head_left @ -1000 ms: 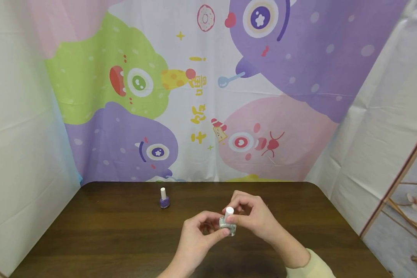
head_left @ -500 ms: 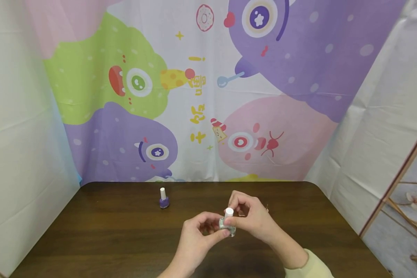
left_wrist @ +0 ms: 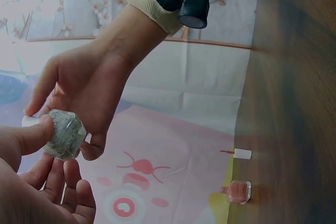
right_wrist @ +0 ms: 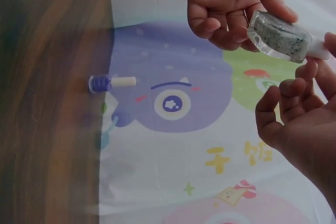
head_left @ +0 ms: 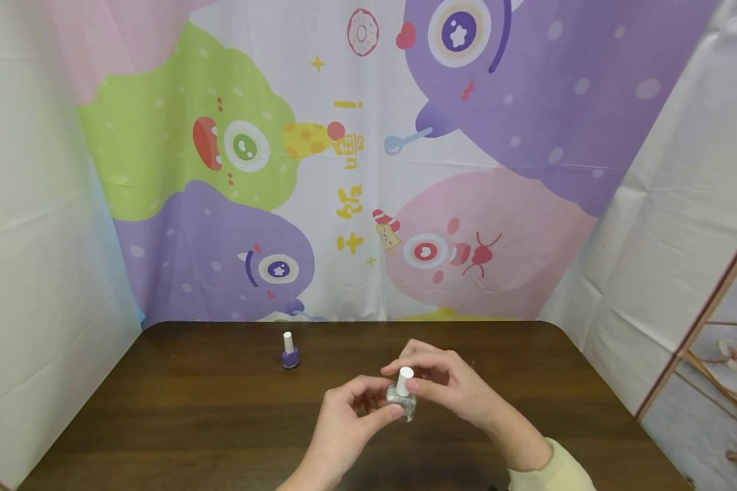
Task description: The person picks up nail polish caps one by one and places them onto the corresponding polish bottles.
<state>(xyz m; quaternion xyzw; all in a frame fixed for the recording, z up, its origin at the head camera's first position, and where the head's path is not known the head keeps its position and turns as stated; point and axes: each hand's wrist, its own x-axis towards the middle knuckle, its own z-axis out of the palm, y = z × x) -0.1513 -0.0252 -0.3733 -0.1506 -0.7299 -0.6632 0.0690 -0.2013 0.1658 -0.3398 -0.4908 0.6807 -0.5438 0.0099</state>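
In the head view, a nail polish bottle (head_left: 402, 402) of clear glass with pale, dark-speckled polish is held above the table. My left hand (head_left: 351, 419) pinches its glass body between thumb and fingers. The white cap (head_left: 405, 380) is on the bottle, and my right hand (head_left: 451, 382) holds this cap with thumb and index finger. In the right wrist view, the speckles show clearly through the glass, and the cap's end is partly covered by fingers.
A purple nail polish bottle (head_left: 291, 356) with a white cap stands at the table's back left. Behind my right hand, the left wrist view shows a pinkish polish bottle (left_wrist: 239, 192) without its cap; a white cap with brush (left_wrist: 242, 153) stands beside it. A printed curtain hangs behind.
My right hand's fingers have shifted on the cap, the index finger now reaching farther left across it. The left hand keeps its hold on the bottle almost unmoved.
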